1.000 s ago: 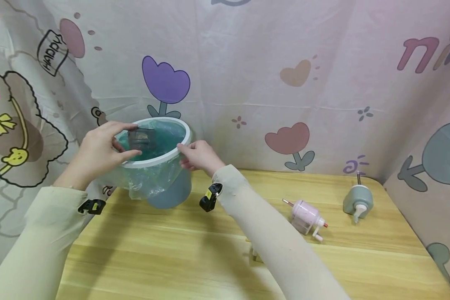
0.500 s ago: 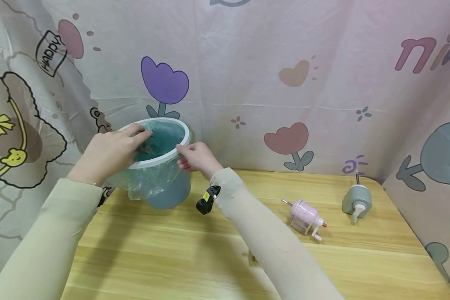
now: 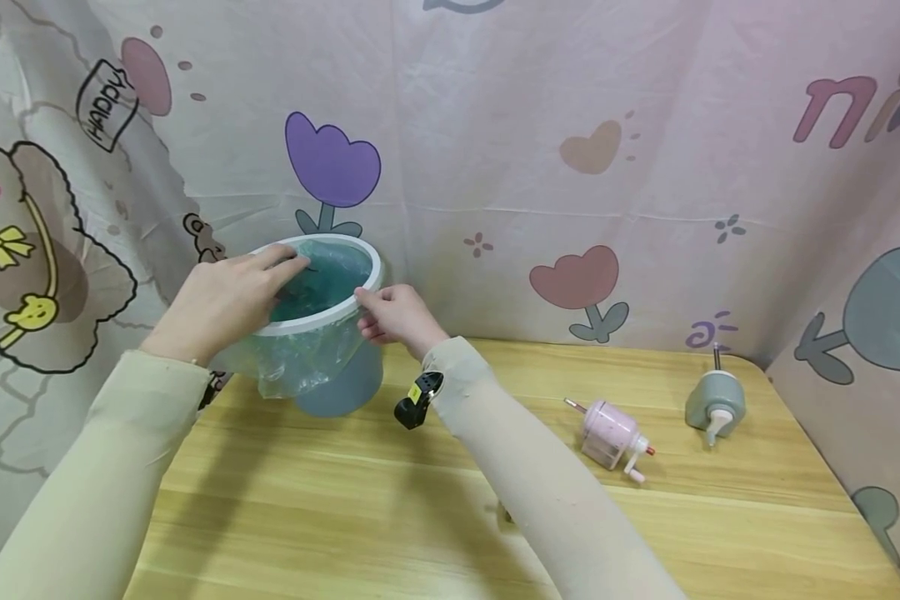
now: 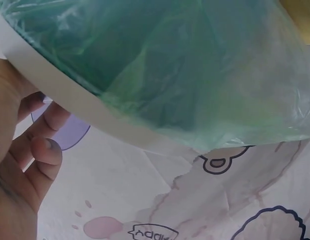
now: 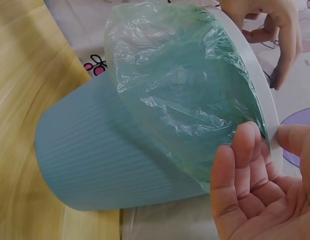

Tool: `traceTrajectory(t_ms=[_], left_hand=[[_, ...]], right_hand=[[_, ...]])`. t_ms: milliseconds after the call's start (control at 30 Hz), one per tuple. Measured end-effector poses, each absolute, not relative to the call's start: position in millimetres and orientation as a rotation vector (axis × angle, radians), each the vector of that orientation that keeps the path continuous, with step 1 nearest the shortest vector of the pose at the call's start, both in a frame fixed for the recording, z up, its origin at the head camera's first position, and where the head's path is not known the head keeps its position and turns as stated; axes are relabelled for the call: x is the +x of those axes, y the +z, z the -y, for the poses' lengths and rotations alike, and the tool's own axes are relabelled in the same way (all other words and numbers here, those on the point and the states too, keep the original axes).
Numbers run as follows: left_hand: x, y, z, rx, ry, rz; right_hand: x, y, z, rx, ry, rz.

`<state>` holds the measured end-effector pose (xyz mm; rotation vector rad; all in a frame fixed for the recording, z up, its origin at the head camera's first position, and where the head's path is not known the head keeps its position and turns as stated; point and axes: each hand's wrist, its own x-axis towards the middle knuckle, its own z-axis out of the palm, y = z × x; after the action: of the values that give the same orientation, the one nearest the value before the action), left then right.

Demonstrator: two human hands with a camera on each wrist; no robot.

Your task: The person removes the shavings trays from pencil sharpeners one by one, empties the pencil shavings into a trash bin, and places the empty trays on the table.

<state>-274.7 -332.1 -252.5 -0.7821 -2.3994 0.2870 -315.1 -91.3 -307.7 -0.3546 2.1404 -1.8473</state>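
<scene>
A blue bin (image 3: 342,385) with a white rim (image 3: 372,279) and a green plastic liner (image 3: 300,367) tilts toward me at the left back. My left hand (image 3: 228,300) is turned over at the bin's mouth, fingers bent. A dark edge of the small see-through box (image 5: 272,79) shows at its fingertips in the right wrist view; the rest is hidden. My right hand (image 3: 397,312) pinches the near right rim, thumb on top and the other fingers outside against the liner.
On the wooden table (image 3: 330,508), a pink crank pencil sharpener (image 3: 612,433) with a pencil in it lies right of centre. Farther right is a grey-green sharpener (image 3: 716,404), also holding a pencil. My right sleeve mostly covers a small tan thing (image 3: 506,512). A printed curtain (image 3: 465,125) hangs behind.
My left hand has rolled over and moved slightly right across the bin's mouth, tipping the box down out of view. Over the last half second it barely moves. My right hand stays on the rim.
</scene>
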Motion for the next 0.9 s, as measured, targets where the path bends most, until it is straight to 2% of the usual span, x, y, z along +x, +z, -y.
traceTrajectory(t_ms=[567, 900], left_hand=[[-279, -253, 331, -0.820, 0.259, 2.373], [-278, -252, 316, -0.937, 0.400, 2.263]], right_hand=[[-316, -309, 92, -0.378, -1.843, -2.156], [-317, -310, 92, -0.374, -1.850, -2.160]])
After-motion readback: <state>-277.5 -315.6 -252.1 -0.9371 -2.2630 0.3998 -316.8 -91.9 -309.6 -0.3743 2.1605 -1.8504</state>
